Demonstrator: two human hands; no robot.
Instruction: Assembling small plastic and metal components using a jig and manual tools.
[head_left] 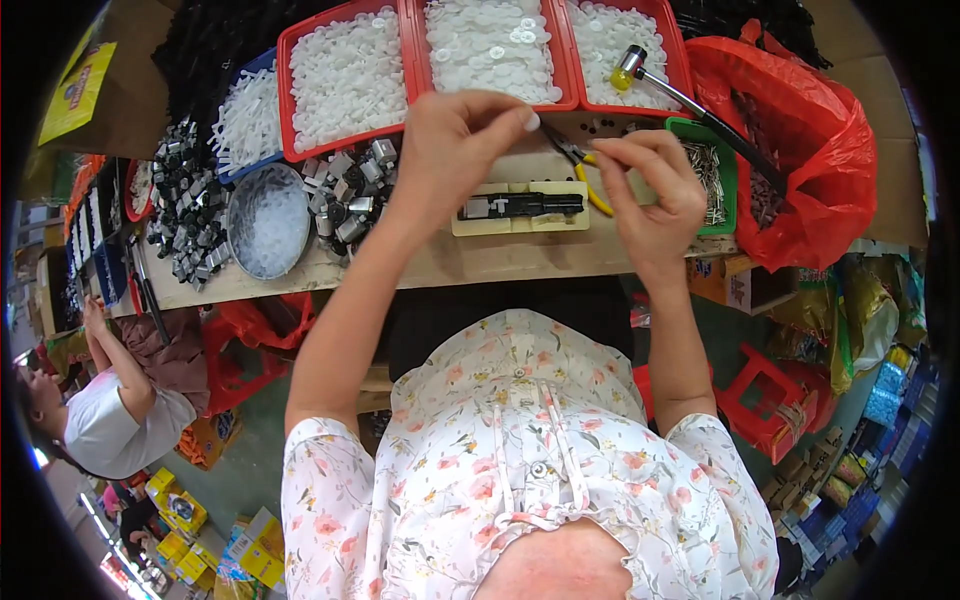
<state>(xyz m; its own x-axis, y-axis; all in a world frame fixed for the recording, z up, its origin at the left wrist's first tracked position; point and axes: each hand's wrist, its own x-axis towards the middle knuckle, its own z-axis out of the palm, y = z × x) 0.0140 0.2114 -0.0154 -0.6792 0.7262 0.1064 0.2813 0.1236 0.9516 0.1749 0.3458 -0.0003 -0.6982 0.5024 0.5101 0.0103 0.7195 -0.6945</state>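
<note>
My left hand (pixel 455 150) is raised over the front of the red trays, thumb and forefinger pinched on a small white piece (pixel 532 122). To its right, my right hand (pixel 658 195) hovers near the green tray, its thumb and fingertips drawn together; whatever they may hold is too small to make out. Below and between both hands, a cream fixture block (pixel 520 224) lies on the bench. In it rests a long black part (pixel 555 204) with grey and white pieces at its left end. Yellow-handled pliers (pixel 597 195) lie just behind the block, partly hidden.
Red trays (pixel 290 100) of white plastic pieces line the back. A hammer (pixel 705 112) lies across the right one. Right are a green tray (pixel 730 190) of metal pins and a red bag (pixel 840 190). Left are metal parts (pixel 350 200), a round bowl (pixel 268 215) and another person (pixel 120 415).
</note>
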